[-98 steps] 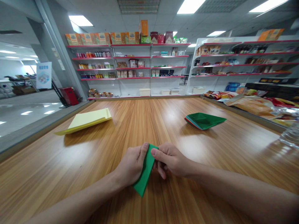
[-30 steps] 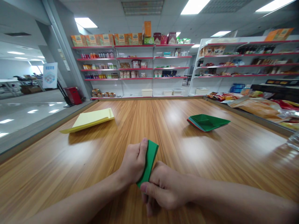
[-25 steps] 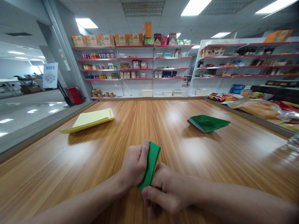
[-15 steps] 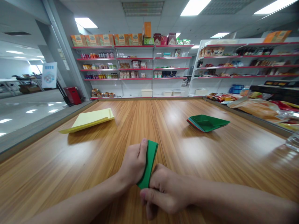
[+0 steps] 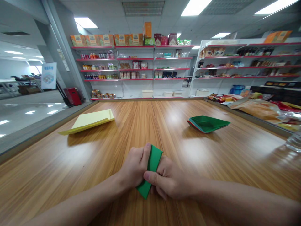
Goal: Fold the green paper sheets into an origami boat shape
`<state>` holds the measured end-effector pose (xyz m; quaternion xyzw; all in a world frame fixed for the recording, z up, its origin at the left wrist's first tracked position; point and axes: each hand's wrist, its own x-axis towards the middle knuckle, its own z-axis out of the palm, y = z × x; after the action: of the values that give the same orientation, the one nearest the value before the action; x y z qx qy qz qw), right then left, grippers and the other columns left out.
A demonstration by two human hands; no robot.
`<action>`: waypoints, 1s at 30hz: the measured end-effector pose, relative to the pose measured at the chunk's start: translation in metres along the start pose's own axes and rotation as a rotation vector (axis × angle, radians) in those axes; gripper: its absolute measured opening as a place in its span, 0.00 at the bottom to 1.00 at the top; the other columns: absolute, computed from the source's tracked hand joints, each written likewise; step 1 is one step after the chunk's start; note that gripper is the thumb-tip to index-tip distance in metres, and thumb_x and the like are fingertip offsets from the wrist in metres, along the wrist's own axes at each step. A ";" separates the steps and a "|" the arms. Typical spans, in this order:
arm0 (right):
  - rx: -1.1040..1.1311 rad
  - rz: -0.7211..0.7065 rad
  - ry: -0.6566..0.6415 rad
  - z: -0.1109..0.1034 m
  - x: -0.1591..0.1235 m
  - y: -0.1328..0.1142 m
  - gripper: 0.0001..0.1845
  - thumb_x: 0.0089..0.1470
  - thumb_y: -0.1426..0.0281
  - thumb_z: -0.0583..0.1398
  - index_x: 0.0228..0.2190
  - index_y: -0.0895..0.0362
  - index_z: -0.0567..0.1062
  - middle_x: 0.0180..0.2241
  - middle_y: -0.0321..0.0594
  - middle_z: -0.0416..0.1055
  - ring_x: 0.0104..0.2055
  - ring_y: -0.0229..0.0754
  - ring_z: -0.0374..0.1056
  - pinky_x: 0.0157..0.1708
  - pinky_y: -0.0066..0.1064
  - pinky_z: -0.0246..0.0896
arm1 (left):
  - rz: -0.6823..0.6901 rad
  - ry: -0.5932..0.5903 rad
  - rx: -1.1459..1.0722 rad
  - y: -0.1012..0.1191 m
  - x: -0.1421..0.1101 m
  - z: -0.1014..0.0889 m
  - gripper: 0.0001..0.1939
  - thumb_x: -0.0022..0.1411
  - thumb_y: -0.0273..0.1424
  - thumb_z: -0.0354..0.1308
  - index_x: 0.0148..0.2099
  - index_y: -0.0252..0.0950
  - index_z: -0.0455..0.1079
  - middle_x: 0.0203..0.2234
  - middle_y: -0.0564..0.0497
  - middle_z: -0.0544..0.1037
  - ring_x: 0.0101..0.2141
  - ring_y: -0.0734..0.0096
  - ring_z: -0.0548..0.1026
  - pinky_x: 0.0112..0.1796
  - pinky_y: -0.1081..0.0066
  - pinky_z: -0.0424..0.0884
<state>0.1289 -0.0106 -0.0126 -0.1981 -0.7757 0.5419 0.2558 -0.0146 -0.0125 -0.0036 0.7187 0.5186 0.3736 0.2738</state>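
Between my hands, near the front middle of the table, is a strip of folded green paper [image 5: 154, 158], slanting from upper right to lower left. My left hand [image 5: 135, 164] grips its left edge, thumb along the upper part. My right hand [image 5: 170, 179] pinches its right side, with the thumb across the front at mid-length. The fingers behind the paper are mostly hidden. Farther off to the right lies a stack of coloured paper [image 5: 208, 124] with green on top and curled edges. At the left lies a yellow paper pad [image 5: 90, 121], one edge lifted.
The wooden table [image 5: 131, 122] has a raised rim. Along its right side lie snack packets [image 5: 258, 108] and a clear plastic container [image 5: 294, 142]. Behind it stand shelves [image 5: 135, 58] of goods. A red box [image 5: 72, 96] sits on the floor at left.
My right hand has moved up along the green paper, its thumb now crossing mid-length instead of the lower end. The paper's lower end now shows below my hands.
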 end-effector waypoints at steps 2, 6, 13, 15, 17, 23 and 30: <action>-0.021 0.009 -0.083 -0.001 -0.003 0.000 0.27 0.59 0.56 0.50 0.14 0.59 0.63 0.09 0.31 0.57 0.11 0.29 0.54 0.11 0.19 0.49 | 0.022 -0.061 -0.027 0.000 -0.001 0.001 0.26 0.67 0.42 0.37 0.18 0.36 0.51 0.13 0.58 0.54 0.17 0.79 0.54 0.20 0.75 0.51; -0.001 0.036 -0.012 -0.003 -0.002 -0.001 0.27 0.56 0.54 0.53 0.16 0.60 0.66 0.12 0.32 0.59 0.11 0.28 0.55 0.09 0.18 0.47 | 0.046 -0.060 0.010 -0.001 0.001 -0.001 0.26 0.67 0.42 0.36 0.19 0.36 0.53 0.14 0.57 0.56 0.17 0.78 0.57 0.21 0.75 0.53; 0.048 0.025 0.104 -0.007 0.001 0.003 0.31 0.57 0.52 0.50 0.13 0.61 0.66 0.07 0.31 0.56 0.09 0.27 0.51 0.08 0.19 0.44 | 0.031 -0.171 -0.047 -0.003 0.000 -0.005 0.29 0.67 0.43 0.33 0.18 0.36 0.58 0.13 0.54 0.66 0.17 0.76 0.65 0.21 0.76 0.59; 0.066 0.005 0.049 -0.008 -0.001 0.002 0.30 0.57 0.53 0.51 0.14 0.61 0.66 0.07 0.31 0.55 0.08 0.27 0.51 0.08 0.19 0.44 | 0.048 -0.219 -0.076 -0.003 -0.002 -0.005 0.30 0.67 0.43 0.33 0.18 0.36 0.58 0.13 0.54 0.66 0.17 0.76 0.65 0.22 0.76 0.59; 0.071 -0.005 0.013 -0.008 -0.002 0.001 0.29 0.56 0.53 0.52 0.14 0.61 0.67 0.08 0.30 0.55 0.08 0.27 0.50 0.07 0.19 0.43 | 0.062 -0.263 -0.089 -0.002 -0.002 -0.005 0.30 0.67 0.44 0.33 0.18 0.35 0.59 0.13 0.54 0.65 0.17 0.76 0.65 0.22 0.76 0.60; 0.049 0.059 0.206 -0.014 0.003 0.011 0.32 0.55 0.50 0.52 0.12 0.61 0.66 0.07 0.31 0.55 0.08 0.27 0.48 0.07 0.19 0.39 | 0.109 -0.181 0.096 -0.003 0.003 -0.008 0.29 0.68 0.41 0.32 0.23 0.35 0.65 0.16 0.51 0.71 0.20 0.73 0.69 0.25 0.74 0.62; 0.220 0.102 0.097 -0.018 0.001 0.012 0.33 0.54 0.48 0.52 0.13 0.62 0.69 0.05 0.31 0.56 0.06 0.27 0.49 0.07 0.20 0.38 | 0.130 -0.232 0.001 -0.005 0.002 -0.008 0.34 0.68 0.42 0.29 0.22 0.35 0.69 0.16 0.50 0.73 0.21 0.72 0.71 0.28 0.74 0.65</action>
<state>0.1395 0.0070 -0.0183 -0.2343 -0.6872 0.6257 0.2852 -0.0234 -0.0094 -0.0025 0.7894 0.4360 0.3043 0.3068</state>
